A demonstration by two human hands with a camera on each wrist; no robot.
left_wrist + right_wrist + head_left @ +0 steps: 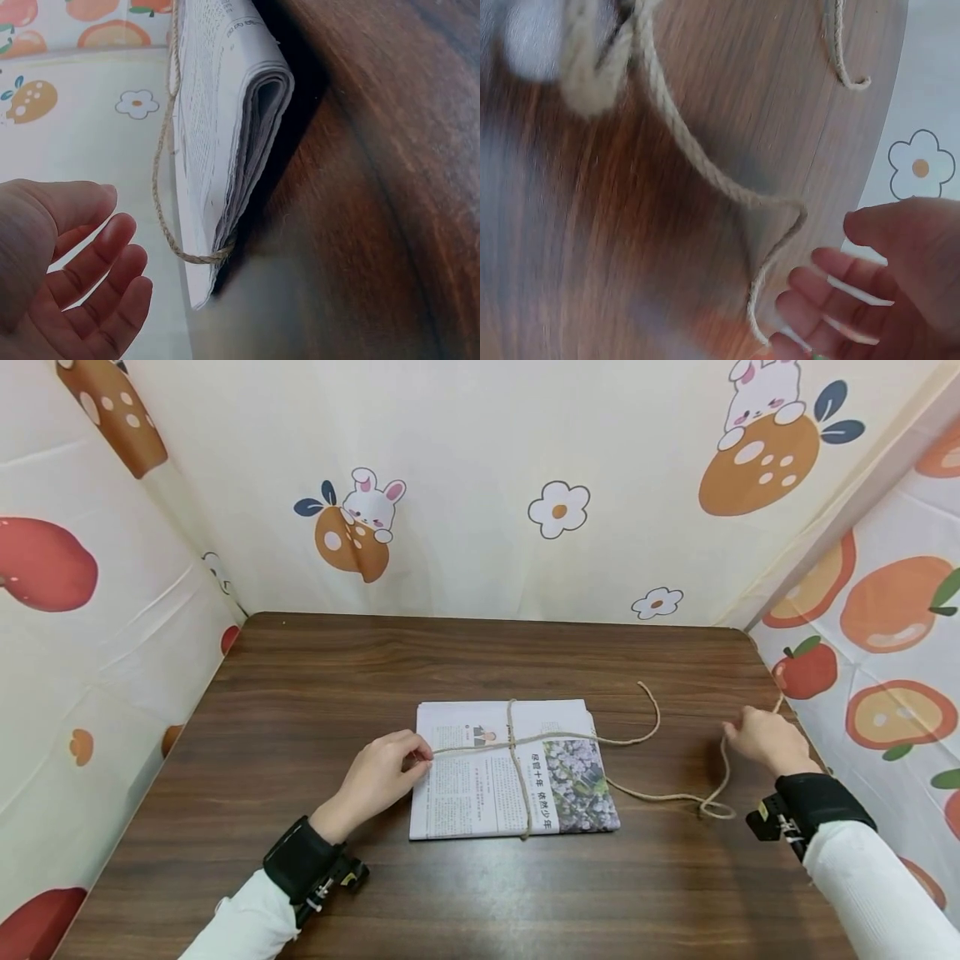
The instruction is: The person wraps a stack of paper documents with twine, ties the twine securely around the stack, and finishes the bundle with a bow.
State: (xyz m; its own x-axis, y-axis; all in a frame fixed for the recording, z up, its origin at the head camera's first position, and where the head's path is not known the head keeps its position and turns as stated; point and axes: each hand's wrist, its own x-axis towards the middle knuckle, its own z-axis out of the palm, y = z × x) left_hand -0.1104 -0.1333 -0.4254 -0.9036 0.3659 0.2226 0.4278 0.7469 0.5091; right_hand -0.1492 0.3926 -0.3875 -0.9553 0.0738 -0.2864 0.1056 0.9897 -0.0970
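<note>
A folded newspaper stack (468, 793) lies on the wooden table, with a beige twine (555, 737) crossing over it both ways. My left hand (390, 768) is at the paper's left edge, fingers loosely bent. In the left wrist view the twine (160, 191) loops round the folded edge, apart from the left hand (90, 277). Off to the right, my right hand (772, 743) hovers by a long tail of twine. That twine (712, 172) bends close by the fingertips of the right hand (885, 277), which are relaxed and spread, gripping nothing.
One twine end (654, 702) curls on the table behind the newspaper's right corner. A small loop of twine (716, 810) lies before the right hand. Printed cloth (472, 527) hangs along the table's back and sides. Black camera bands (307, 852) circle both wrists.
</note>
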